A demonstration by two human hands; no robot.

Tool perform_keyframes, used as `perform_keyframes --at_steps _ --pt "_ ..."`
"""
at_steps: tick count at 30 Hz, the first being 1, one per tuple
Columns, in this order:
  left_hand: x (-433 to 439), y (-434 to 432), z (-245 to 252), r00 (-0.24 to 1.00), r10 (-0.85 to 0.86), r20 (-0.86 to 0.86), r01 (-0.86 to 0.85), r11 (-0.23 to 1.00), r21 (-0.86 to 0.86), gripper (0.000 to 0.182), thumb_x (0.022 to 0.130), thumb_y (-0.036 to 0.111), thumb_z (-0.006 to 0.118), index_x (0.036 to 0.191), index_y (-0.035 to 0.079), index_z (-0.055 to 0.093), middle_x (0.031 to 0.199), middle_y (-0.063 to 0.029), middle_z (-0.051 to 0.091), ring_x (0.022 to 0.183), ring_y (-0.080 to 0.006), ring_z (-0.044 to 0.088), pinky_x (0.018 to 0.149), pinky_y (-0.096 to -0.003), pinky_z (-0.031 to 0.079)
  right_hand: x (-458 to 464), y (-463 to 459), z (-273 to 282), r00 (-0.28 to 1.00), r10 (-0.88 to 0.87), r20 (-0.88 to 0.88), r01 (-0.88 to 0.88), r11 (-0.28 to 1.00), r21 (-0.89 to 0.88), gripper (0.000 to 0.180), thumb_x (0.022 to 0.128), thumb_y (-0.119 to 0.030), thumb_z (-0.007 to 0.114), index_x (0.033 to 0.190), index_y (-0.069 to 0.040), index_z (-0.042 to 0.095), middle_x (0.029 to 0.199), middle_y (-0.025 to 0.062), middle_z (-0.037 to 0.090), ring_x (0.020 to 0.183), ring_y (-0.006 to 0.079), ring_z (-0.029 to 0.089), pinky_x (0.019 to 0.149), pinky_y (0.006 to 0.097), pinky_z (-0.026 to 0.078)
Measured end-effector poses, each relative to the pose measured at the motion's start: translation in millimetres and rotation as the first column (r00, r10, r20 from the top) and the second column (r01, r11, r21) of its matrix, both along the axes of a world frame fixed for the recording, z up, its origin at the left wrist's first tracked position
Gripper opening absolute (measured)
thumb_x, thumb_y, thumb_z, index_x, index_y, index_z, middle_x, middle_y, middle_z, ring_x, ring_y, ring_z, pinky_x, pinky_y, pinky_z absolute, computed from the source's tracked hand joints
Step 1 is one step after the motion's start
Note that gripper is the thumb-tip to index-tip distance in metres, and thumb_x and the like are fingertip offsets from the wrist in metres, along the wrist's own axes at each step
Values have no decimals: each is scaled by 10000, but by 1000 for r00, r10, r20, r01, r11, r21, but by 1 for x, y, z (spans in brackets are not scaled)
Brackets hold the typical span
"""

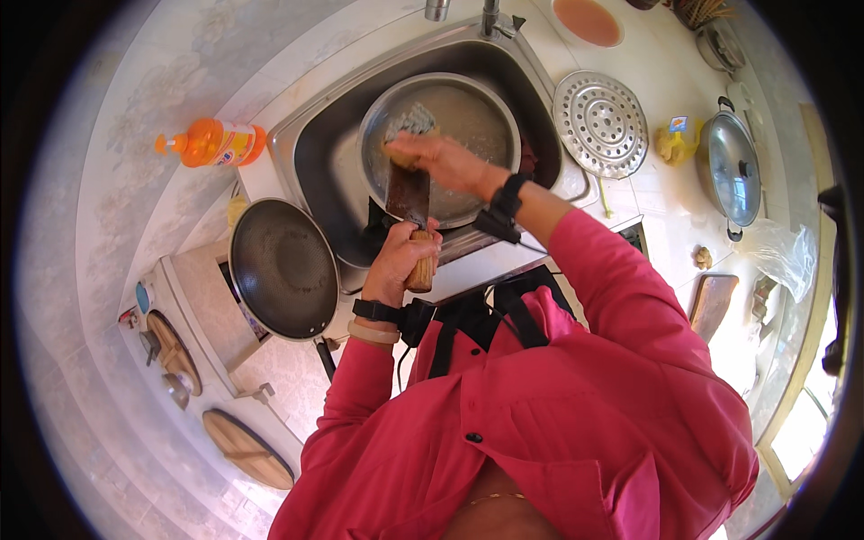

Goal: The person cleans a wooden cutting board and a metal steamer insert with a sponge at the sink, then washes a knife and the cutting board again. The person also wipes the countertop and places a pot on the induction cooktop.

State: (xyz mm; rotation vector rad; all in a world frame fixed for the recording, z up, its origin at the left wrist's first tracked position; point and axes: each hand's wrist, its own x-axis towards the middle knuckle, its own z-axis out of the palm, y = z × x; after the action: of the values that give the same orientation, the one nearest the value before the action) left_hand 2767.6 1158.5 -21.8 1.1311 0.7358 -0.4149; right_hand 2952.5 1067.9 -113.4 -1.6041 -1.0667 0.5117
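Observation:
My left hand [405,260] is closed around the wooden handle of a cleaver [409,196], whose dark blade points away from me over a round metal basin [472,121]. My right hand [442,158] grips a scrubber [413,121], grey and mesh-like on top with a yellowish part below, at the far end of the blade. Cloudy water fills the basin, which rests in a stainless steel sink [324,155]. The fingers of my right hand partly hide the scrubber and the blade's tip.
A faucet [491,20] stands behind the sink. To the left are an orange soap bottle [219,143] and a frying pan [283,268]. On the right lie a perforated steamer plate [601,125], a lidded pot [732,169], a yellow bag [675,145] and a wooden board [714,307]. A bowl of pinkish liquid [587,21] sits at the back.

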Motion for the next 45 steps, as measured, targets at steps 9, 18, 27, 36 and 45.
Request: perform_keyframes --at_steps 9,18,27,36,45 --pt "-17 -1 -6 985 156 72 -147 983 -112 334 878 126 691 1165 -24 611 828 -75 630 588 -176 612 543 -299 500 38 -15 -109 825 365 432 -5 768 -641 356 952 -157 529 1292 -153 634 1288 144 648 1167 394 605 983 475 497" --pt "18 17 -49 942 326 78 -324 945 -41 279 1013 214 583 1159 -24 599 900 -94 658 670 -182 633 587 -329 534 1 -54 30 980 139 -143 -180 924 -338 500 896 -129 643 1394 -161 601 1323 171 650 1223 363 617 1047 398 485" --pt "33 -7 -36 953 224 203 -217 974 -60 287 1001 249 547 1100 -4 639 866 -97 674 644 -185 646 552 -330 549 -41 -61 41 982 -23 -188 0 993 -121 507 869 73 539 1345 -86 610 1373 208 597 1294 375 557 1092 426 452" --pt "35 -28 3 919 240 313 -234 971 -57 188 990 133 596 1069 -33 629 929 -102 659 742 -178 646 689 -326 570 29 -203 -12 730 -683 -21 637 692 -341 392 837 -13 567 1209 -79 669 1111 174 712 1039 391 661 894 459 538" --pt "45 -45 10 930 217 298 -213 976 -44 400 911 44 610 1293 -66 566 955 -83 649 775 -155 626 726 -299 549 105 -305 -18 318 -826 466 707 -122 -697 798 735 -294 845 1378 -60 434 1380 230 504 1297 434 472 1050 572 414"
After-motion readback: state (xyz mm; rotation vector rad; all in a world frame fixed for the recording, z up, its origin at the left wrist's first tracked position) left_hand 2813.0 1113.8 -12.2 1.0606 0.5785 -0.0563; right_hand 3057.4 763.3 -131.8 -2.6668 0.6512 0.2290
